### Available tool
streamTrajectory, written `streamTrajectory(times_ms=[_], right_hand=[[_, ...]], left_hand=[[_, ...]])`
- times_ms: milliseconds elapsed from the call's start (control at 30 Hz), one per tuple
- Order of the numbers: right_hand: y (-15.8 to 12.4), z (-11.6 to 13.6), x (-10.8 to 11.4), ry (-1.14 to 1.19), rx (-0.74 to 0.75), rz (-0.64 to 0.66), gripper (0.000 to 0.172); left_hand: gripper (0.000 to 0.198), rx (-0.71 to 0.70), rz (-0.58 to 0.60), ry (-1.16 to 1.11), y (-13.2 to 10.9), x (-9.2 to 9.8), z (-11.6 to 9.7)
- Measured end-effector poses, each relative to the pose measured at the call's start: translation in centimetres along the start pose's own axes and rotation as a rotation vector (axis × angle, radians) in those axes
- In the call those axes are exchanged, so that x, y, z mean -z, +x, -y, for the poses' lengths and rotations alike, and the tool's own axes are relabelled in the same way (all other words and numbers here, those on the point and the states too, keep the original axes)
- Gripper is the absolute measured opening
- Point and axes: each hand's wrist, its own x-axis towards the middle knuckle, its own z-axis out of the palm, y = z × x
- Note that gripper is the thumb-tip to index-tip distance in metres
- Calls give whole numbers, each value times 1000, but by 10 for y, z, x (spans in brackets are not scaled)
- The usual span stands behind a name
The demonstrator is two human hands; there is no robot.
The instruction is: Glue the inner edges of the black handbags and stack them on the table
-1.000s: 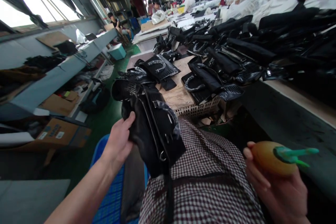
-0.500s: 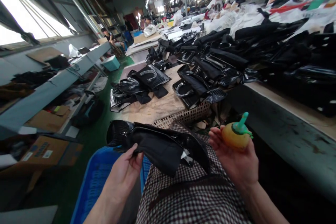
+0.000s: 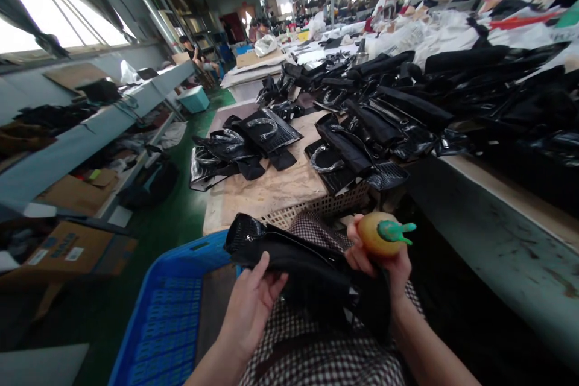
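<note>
Currently, unfinished black handbag (image 3: 312,262) lies across the checked garment (image 3: 375,368), just off the near edge of the worktop (image 3: 253,196). Left hand (image 3: 253,301) touches it, grip unclear; right hand's (image 3: 397,274) fingers clasp amber squeeze bottle (image 3: 375,235). Best: steady handbag, green nozzle (image 3: 398,231) kept clear.

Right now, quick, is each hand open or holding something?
Left hand: partly curled against the black bag; firm grip cannot be told.
Right hand: closed around the green-tipped amber bottle.

The left grip (image 3: 253,298) pinches while the right grip (image 3: 398,271) curls.
</note>
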Motion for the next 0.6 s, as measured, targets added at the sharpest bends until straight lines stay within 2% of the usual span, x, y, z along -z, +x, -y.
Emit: streamTrajectory(times_ms=[67,133,200,233,300,333,467,533,600], right_hand=[[2,-1,3,-2,-12,-6,56],[4,-3,5,-8,-34,-19,57],[5,-4,6,-1,-50,-24,57],[5,-5,6,4,-52,-21,56],[7,-4,5,5,-45,-19,55],[8,-3,5,-4,-44,-23,54],[14,3,-1,-101,-86,-104,56],[18,5,-6,-188,-100,-214,61],[23,5,-10,-264,-79,-347,64]], left_hand=[[34,-313,60,261,2,13,0],[60,-768,109,599,7,24,-3],[74,-1150,303,954,14,26,-7],[77,-1265,445,1095,17,23,-9],[71,-1340,682,1246,24,10,-14],[62,-1344,757,1274,27,1,-16],[32,-1524,981,1337,38,-30,-15],[28,-1632,1074,1336,44,-39,-11],[34,-1673,1119,1212,51,-44,-5]])
